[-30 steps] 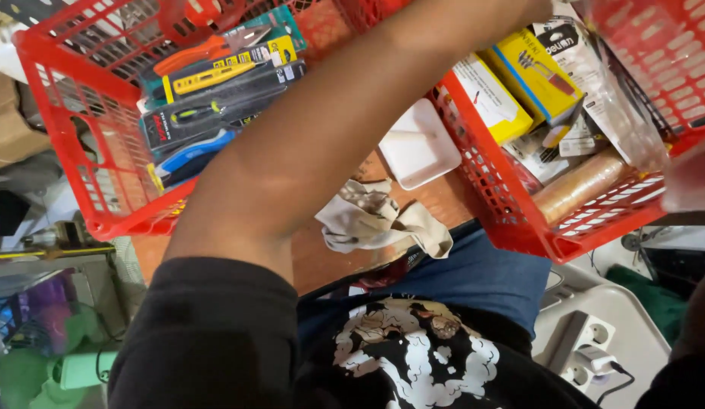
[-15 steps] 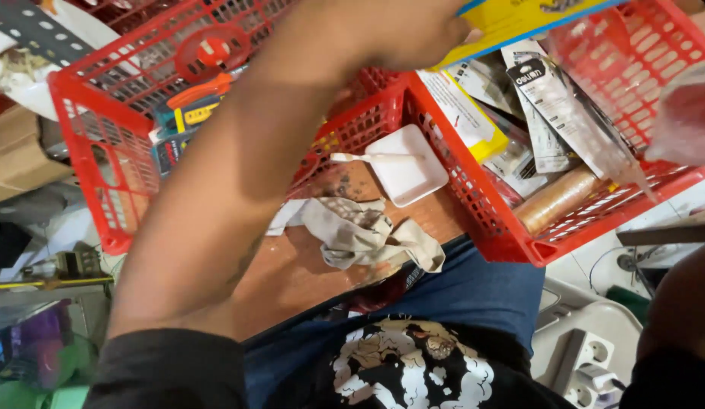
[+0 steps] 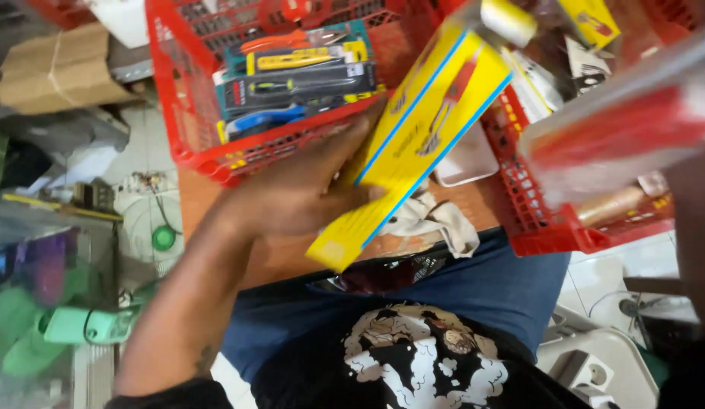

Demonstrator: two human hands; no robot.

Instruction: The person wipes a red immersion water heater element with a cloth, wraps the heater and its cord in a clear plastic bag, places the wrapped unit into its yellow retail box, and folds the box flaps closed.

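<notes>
A flat yellow package (image 3: 413,144) with blue edging, tilted with its far end up to the right, sits in the person's left hand (image 3: 307,189), the fingers closed around its near left edge and the thumb side pressed under it, above the wooden tabletop (image 3: 216,220) at the scene's centre. To the left and farther off stands a red plastic basket (image 3: 193,129) holding carded hand tools (image 3: 299,83); a second red basket (image 3: 549,227) lies to the right, with a crumpled cloth (image 3: 436,220) and a white tray (image 3: 466,159) between them, partly behind the package. The right hand is blurred at the right edge, and whether its fingers grip anything cannot be told. Half a second earlier the left hand was raised at the far edge with the package only partly in view; it has since come down and nearer, over the tabletop.
</notes>
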